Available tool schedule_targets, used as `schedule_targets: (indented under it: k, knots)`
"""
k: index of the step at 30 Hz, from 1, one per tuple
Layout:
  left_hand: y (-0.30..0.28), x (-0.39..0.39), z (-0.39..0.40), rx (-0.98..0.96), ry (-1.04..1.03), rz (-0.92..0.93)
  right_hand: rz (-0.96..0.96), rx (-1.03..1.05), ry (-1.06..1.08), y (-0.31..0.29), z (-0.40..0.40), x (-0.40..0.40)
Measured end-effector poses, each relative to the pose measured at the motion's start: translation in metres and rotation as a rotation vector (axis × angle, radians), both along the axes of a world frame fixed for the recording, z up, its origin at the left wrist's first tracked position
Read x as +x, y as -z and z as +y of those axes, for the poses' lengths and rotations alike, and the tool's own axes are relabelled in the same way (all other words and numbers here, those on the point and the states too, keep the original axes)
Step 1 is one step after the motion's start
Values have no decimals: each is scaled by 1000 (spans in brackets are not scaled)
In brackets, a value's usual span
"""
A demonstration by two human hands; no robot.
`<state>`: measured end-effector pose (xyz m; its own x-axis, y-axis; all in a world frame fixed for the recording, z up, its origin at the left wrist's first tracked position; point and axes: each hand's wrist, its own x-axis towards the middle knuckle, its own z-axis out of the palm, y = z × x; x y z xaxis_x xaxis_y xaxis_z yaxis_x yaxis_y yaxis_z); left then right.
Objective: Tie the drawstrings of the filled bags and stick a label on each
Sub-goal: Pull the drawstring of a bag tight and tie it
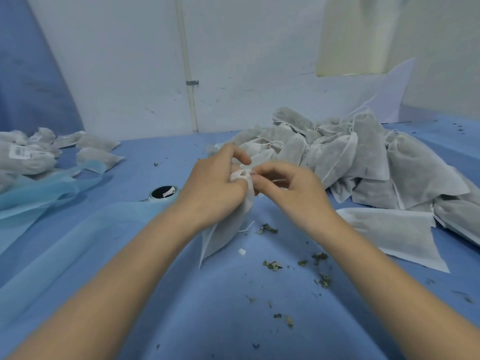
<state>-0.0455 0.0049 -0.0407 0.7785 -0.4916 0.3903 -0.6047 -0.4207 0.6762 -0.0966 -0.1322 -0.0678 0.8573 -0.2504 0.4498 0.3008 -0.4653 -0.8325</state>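
Both hands meet at the middle of the frame over a white bag that stands tilted on the blue surface. The left hand grips the bag's gathered neck, its fingers curled round the bunched cloth. The right hand is just beside it, fingers bent and pinching the drawstring at the neck. A loose string end hangs down by the bag's side.

To the right, a heap of filled bags lies with open tops and trailing strings, and one flat bag rests in front of it. At the upper left, a smaller pile of tied bags sits, one with a white label. A label roll lies left of the hands, near the left wrist. Dried herb crumbs and a small white scrap are scattered across the lower middle. Pale blue cloth is crumpled at the left.
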Motion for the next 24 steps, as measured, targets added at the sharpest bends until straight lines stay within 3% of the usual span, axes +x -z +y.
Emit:
schedule_targets:
  k: [5,8,14,17,24]
  knots:
    - [9,0,-3,-21,78,87,-43,18,-28,7,-7,-1]
    - [20,-5,-7,-171,107,227,-71,84,-19,8,-11,-2]
    - [24,-6,-8,-259,101,361,12,225,-165,7,-15,-4]
    - [23,-4,-5,-337,156,458,93,190,-254,6,-16,-7]
    - [21,-2,-3,-295,117,389,26,165,-183,8,-15,-8]
